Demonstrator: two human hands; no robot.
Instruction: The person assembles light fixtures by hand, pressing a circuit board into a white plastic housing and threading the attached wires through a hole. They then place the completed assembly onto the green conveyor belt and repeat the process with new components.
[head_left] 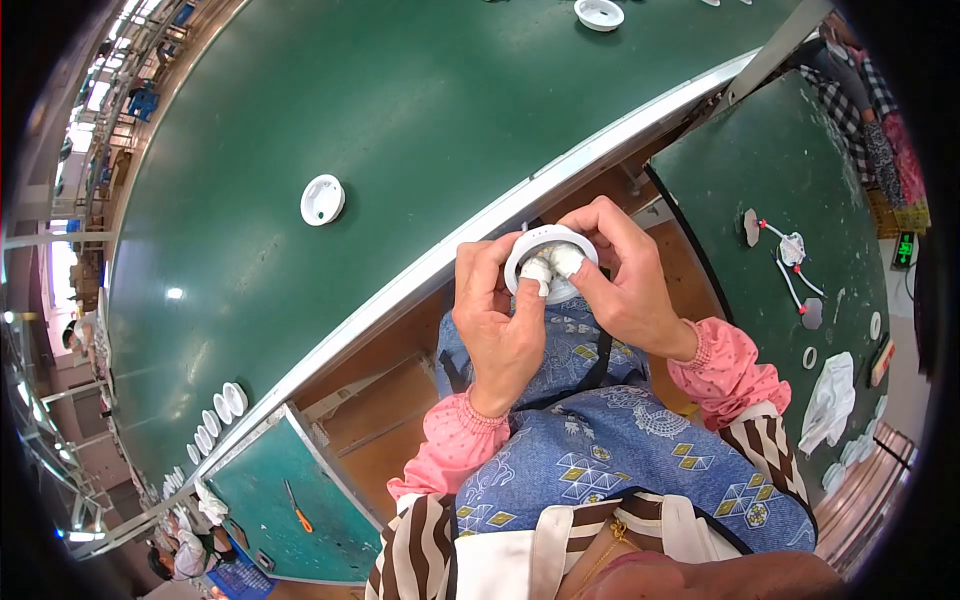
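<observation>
Both hands are up at frame centre, just below the pale metal edge rail (pixel 420 270) of the green conveyor belt (pixel 330 110). The left hand (pixel 498 318) and right hand (pixel 628 282) are clamped on one white round housing (pixel 548 258), held between them over the lap, apart from the belt edge. Fingers of both hands are curled round its rim, and the two taped thumb tips (pixel 552 265) are pressed together into its open face. I cannot tell what is inside the housing, since the thumbs cover it. The belt runs diagonally from lower left to upper right and is mostly bare green. A single white round cap (pixel 322 199) sits on it left of centre, well apart from the hands, and another white round part (pixel 599 13) sits at the top edge of frame. A row of white rings (pixel 216 415) stands on edge along the rail at lower left. The side table (pixel 790 190) at right, green-topped with a dark edge, carries a wired assembly with red ends (pixel 792 262), a small ring (pixel 809 357) and a white rag (pixel 830 400), all well apart from the right hand. A lower green bench (pixel 270 500) at bottom left has an orange-handled tool (pixel 297 512) lying on it. Between the belt rail and the side table there is a brown gap, and the hands sit in that gap. Another person's checked sleeve (pixel 850 95) is at upper right, beyond the side table.
</observation>
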